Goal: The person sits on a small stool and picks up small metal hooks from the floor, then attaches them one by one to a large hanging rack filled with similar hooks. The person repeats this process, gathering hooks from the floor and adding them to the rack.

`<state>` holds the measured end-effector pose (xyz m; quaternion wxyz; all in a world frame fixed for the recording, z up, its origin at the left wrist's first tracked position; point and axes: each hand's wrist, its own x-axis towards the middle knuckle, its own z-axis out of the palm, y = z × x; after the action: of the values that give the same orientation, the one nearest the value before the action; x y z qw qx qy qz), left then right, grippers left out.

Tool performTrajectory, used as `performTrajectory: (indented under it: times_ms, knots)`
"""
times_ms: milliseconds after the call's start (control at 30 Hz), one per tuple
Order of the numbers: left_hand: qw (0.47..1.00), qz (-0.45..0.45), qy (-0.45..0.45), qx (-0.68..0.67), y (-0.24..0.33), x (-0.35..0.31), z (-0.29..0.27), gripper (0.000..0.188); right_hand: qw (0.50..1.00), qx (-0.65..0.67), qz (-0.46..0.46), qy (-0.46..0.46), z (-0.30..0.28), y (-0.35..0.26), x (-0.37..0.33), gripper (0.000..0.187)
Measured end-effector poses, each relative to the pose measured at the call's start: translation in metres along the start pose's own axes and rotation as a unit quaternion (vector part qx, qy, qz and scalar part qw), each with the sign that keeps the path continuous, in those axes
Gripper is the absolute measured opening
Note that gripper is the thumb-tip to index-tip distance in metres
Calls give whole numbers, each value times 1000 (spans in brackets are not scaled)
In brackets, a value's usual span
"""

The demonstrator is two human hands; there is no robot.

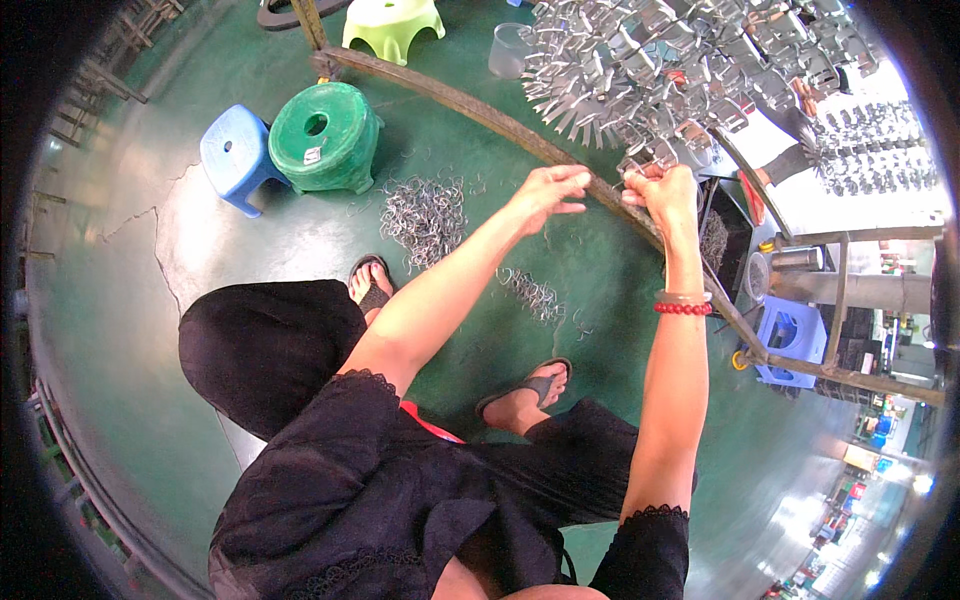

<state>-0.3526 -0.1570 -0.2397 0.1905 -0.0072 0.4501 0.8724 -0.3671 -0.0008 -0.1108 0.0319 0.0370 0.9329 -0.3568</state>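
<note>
At the upper right hangs a dense cluster of shiny metal buckle-like pieces [640,70] on a frame. My right hand [668,195] reaches its lower edge, fingers bent and pinched on a small metal piece [632,172]; the fingers partly cover it. To its left, beside a wooden bar [480,103], my left hand [548,196] is raised with thumb and fingers apart, and I see nothing between them. Below the hands, a pile of small curved metal pieces [423,222] lies on the green floor, with a smaller heap [533,296] closer to my sandalled foot.
A green round stool [325,140] and a blue stool [228,150] stand at the left. A lime stool [392,28] and a clear cup [509,50] are farther off. Another rack of metal pieces [875,150] and a purple-blue stool [790,340] stand right. Another person's arm shows behind the cluster.
</note>
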Motion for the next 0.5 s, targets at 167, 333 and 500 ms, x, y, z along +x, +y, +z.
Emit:
performTrajectory:
  times_ms: [167, 333, 500]
  knots:
    - [987, 1, 12, -163, 14, 43, -22, 44, 997, -31, -25, 68, 13, -10, 16, 18]
    - [985, -9, 26, -169, 27, 73, -15, 30, 996, -46, -26, 73, 19, -15, 26, 22]
    - [989, -39, 35, -141, 22, 83, -24, 22, 997, 24, -11, 75, 27, -8, 41, 19]
